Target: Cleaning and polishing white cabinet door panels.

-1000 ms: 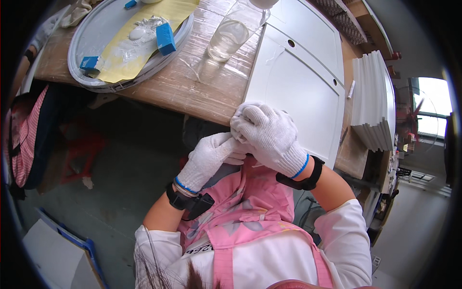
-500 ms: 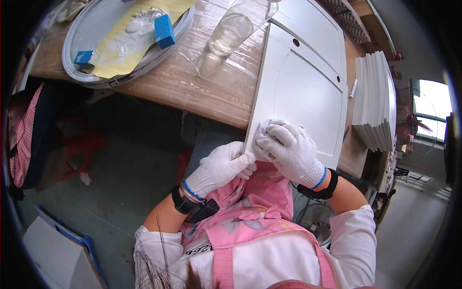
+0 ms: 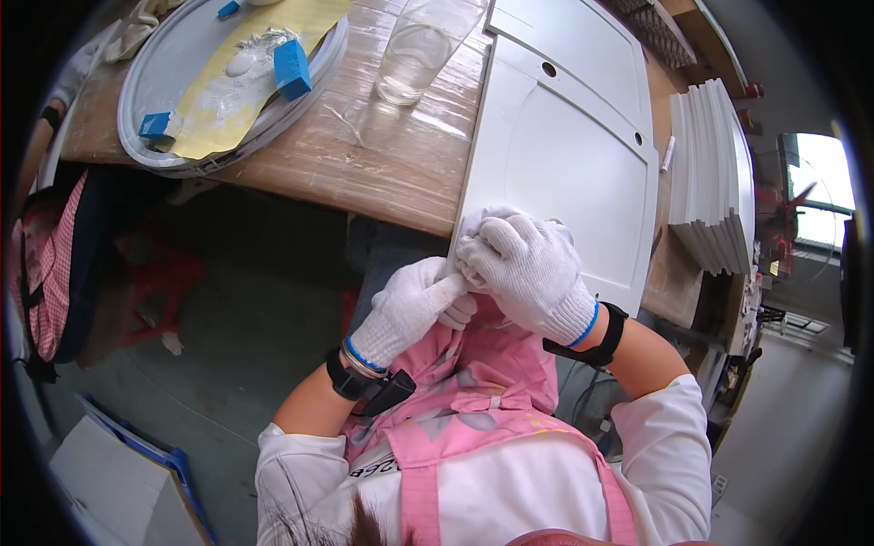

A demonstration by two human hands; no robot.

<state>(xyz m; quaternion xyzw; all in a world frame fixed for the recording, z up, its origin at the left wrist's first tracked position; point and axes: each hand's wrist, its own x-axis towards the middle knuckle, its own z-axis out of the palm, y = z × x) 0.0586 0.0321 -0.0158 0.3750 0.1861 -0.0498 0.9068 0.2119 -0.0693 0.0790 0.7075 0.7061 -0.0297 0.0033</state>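
A white panel [image 3: 560, 173] with a raised border and two round dark holes lies on the table, its near end reaching over the edge toward my lap. Both hands wear white knit gloves with blue cuffs. My left hand [image 3: 419, 298] is closed at the panel's near left corner, thumb on top. My right hand [image 3: 526, 266] presses a bunched white cloth [image 3: 471, 219] onto that same corner, its curled fingers touching the left thumb. The corner itself is hidden beneath the gloves. Just beyond lies another white panel [image 3: 583, 45].
A glass beaker of clear liquid [image 3: 414, 59] stands left of the panel. Further left, a round grey lid [image 3: 196, 55] carries yellow sandpaper [image 3: 205, 114], white paste and blue blocks [image 3: 291, 70]. White panels [image 3: 710, 173] are stacked at right. Another person's arm [image 3: 41, 141] shows far left.
My right hand has slid left with the cloth, from the panel's near border onto its corner beside my left thumb. The view has shifted slightly.
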